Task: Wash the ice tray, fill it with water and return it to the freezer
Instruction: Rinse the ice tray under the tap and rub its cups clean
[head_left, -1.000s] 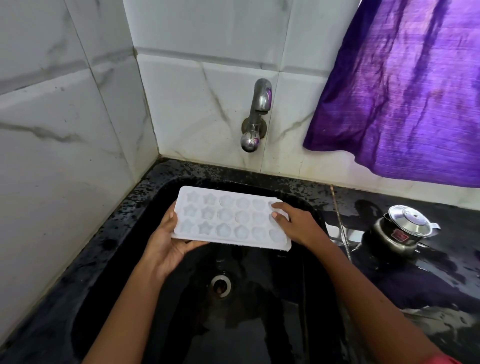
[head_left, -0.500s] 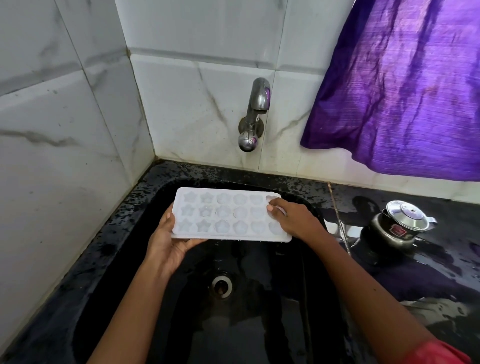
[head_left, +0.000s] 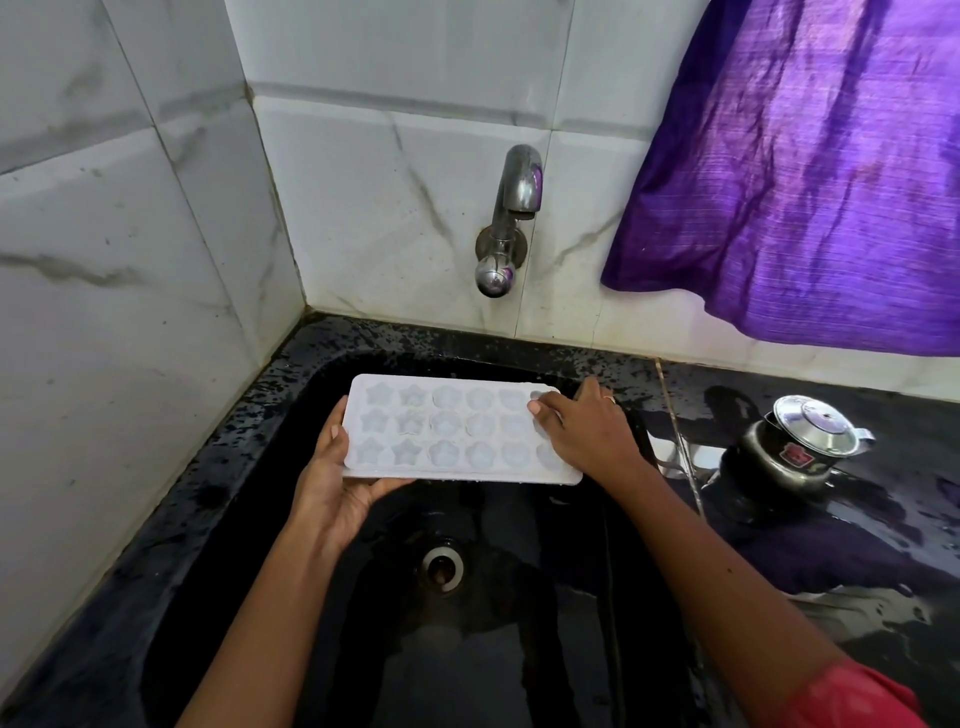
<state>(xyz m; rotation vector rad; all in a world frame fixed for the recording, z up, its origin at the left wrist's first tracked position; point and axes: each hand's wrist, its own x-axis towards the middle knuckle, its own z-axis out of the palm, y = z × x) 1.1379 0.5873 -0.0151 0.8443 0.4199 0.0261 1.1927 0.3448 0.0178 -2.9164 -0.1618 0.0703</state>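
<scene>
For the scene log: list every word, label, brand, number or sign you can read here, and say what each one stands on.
On the steel pot, a red sticker: it carries some marking, but it is too small and blurred to read.
On the ice tray, the tap and the purple cloth: no text shows.
Nothing in this view can be quoted.

Single head-worn view. I look forward and steeply down, from close above, into the black sink (head_left: 519, 665), facing the tiled back wall (head_left: 374, 197) and its tap (head_left: 511, 208); wide-angle lens.
</scene>
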